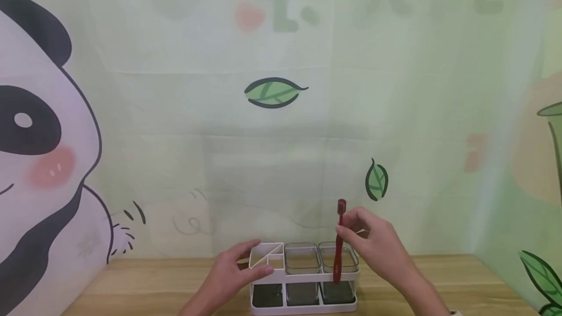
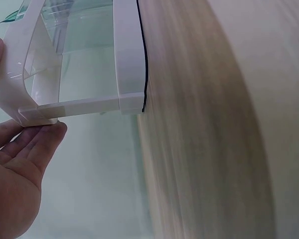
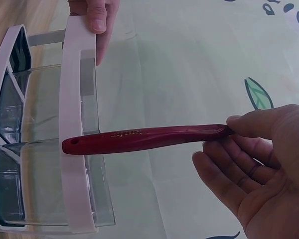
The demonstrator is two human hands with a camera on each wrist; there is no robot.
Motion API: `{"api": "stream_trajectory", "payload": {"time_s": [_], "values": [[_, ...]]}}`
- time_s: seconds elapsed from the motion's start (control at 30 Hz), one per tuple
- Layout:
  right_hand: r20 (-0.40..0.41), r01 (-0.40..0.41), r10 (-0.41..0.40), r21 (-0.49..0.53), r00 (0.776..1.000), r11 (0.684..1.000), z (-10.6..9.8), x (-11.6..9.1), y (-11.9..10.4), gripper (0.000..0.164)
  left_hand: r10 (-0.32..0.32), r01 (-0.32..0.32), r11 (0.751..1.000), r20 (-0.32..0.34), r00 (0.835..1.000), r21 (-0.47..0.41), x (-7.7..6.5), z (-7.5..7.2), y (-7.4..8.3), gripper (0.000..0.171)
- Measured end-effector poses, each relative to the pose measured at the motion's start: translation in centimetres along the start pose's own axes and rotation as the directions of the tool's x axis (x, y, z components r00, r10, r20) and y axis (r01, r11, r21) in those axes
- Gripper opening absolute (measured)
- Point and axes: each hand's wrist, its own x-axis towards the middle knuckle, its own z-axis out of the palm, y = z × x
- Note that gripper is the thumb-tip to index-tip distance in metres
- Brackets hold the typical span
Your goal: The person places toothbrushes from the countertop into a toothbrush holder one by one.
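My right hand (image 1: 373,243) pinches a dark red toothbrush (image 1: 338,260) near its head, between thumb and fingers. The brush stands upright, head up. In the head view its handle end overlaps the front of a white rack (image 1: 303,278), before the right clear cup (image 1: 349,260). Seen from the right wrist, the handle (image 3: 144,139) reaches across the rack's upper rail (image 3: 72,184). My left hand (image 1: 234,267) grips the rack's left end at the divided compartment (image 1: 263,252), thumb in front and fingers behind. Another clear cup (image 1: 302,257) sits in the middle slot.
The rack stands on a wood-grain tabletop (image 1: 145,286), with dark pads (image 1: 268,296) on its lower tier. Close behind hangs a pale green cloth backdrop (image 1: 175,111) printed with a panda (image 1: 74,126) and leaves.
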Motion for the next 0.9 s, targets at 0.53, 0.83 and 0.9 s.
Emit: {"api": "stream_trajectory", "payload": {"time_s": [0.53,0.83,0.9], "values": [[0.021,0.003,-0.003,0.016,1.0,1.0,0.56,0.11,0.07,0.009,-0.007,0.007,1.0,-0.002,1.0,-0.008,-0.15,-0.05,-0.29,0.071],[0.033,0.021,-0.021,-0.006,0.999,1.0,0.91,0.11,0.28,0.008,0.022,-0.022,1.0,-0.007,1.0,0.001,-0.02,0.21,-0.48,0.072],[0.029,0.019,-0.019,-0.012,0.999,1.0,0.91,0.12,0.32,0.008,0.017,-0.017,1.0,-0.007,1.0,0.003,0.03,0.22,-0.46,0.072]]}}
